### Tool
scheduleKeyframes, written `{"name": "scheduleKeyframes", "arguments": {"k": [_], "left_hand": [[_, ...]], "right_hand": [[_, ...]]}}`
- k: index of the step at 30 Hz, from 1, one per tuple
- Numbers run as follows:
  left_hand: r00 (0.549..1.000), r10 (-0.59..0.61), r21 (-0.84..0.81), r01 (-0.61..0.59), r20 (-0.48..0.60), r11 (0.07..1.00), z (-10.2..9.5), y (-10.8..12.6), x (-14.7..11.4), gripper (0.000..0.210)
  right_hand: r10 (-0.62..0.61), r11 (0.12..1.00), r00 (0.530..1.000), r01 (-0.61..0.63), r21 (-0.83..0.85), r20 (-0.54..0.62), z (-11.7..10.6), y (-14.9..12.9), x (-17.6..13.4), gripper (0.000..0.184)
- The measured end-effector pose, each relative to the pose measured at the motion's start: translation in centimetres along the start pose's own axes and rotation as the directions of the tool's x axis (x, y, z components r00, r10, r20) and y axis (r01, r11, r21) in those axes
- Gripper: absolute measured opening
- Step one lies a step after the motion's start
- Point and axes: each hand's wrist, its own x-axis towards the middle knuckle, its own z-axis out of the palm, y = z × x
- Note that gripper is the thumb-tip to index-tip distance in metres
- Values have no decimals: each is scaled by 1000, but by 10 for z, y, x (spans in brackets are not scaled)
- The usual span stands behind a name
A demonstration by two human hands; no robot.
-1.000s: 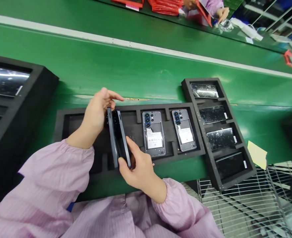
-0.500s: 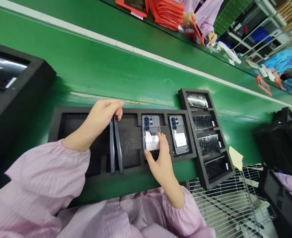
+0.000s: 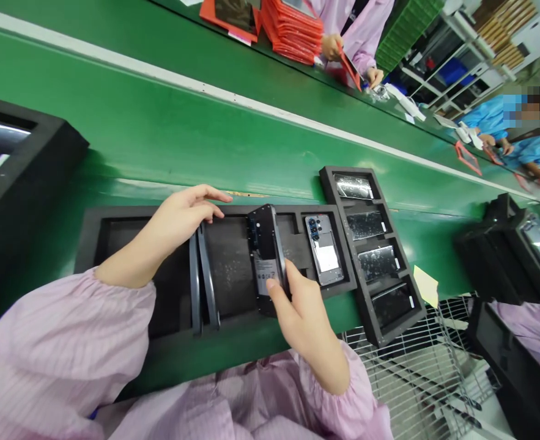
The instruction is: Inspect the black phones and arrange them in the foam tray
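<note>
Smartphone [image 3: 263, 244] rose from flat to tilted over the tray [image 3: 81, 256]

Head view: the right hand [image 3: 309, 311] pinched it, thumb against fingers. Loosely spread, the left hand [image 3: 175, 214] bent over the tops of two edge-on handsets [image 3: 194, 281] (contact unclear), which risked toppling if left unsupported.

We're looking out from my own head here, forward and steeply down, with my left hand [image 3: 187, 211] and right hand [image 3: 299, 299] close below, over the black tray [image 3: 233, 263]! Past them the view runs across the green bench [image 3: 251, 143], tilted so its white strip [image 3: 233, 98] slopes down rightward, out to a co-worker [image 3: 375, 24] at the top edge.
</note>
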Motion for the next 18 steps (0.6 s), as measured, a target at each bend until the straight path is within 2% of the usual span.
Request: {"name": "scheduleKeyframes", "arguments": {"k": [4,7,10,12,13,15,18], "left_hand": [[999,50,-47,-49,14,998,1,3,-3,47],[994,95,-37,-94,44,995,-2,9,-8,46],[989,135,24,-137,65,990,-7,15,-12,36],[988,133,65,-138,77,988,-10,18,-14,41],[988,128,82,-135,83,987,-11,18,-15,43],[988,126,110,-135,83,985,-12,18,-15,44],[988,131,139,-141,78,980,-12,17,-15,43]], "right_hand": [[-62,994,995,69,-86,75,29,-9,4,33],[-130,990,985,135,-41,109,50,-13,3,42],[-289,957,953,287,32,88,47,-8,3,40],[-320,947,947,318,-51,-37,32,8,8,32],[-295,952,947,280,-125,-126,21,20,12,32],[-201,967,937,143,-212,-286,-1,51,25,36],[-53,955,859,-105,-277,-509,-28,100,46,47]]}}
